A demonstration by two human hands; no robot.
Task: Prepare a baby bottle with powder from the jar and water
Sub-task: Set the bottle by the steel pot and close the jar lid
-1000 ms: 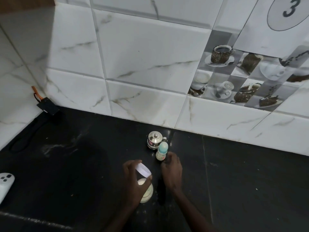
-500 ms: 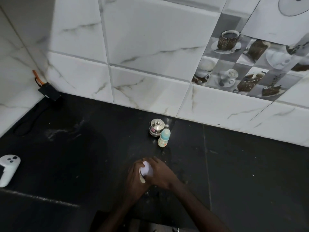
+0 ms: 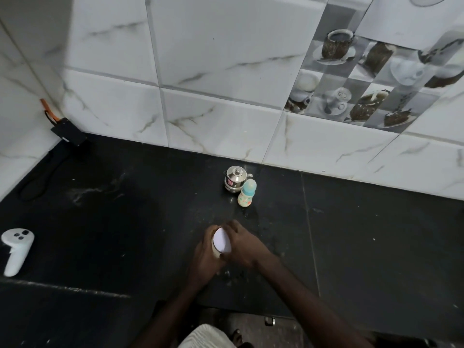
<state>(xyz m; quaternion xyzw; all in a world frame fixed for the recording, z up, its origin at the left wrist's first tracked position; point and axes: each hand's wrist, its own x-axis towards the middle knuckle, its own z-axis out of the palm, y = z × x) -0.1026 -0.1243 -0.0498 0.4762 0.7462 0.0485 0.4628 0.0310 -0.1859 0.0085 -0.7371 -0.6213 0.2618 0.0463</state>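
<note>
Right hand point(image 3: 242, 244) curled over the white lid point(image 3: 222, 243), left hand point(image 3: 204, 256) wrapped round the jar point(image 3: 215, 252) at lower centre. Lid, tilted clear of the open jar a second ago, now down on it. Above: baby bottle point(image 3: 247, 195) just beside steel pot point(image 3: 234, 181).

Black counter point(image 3: 376, 234) bears steel pot point(image 3: 234, 181), baby bottle point(image 3: 247, 195) and white controller point(image 3: 16, 249).

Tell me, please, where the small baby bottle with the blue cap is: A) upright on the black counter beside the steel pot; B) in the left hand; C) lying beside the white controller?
A: the small blue-capped baby bottle stands upright on the black stone counter beside the small lidded steel pot; the left hand and right hand grip the white-lidded jar.
</note>
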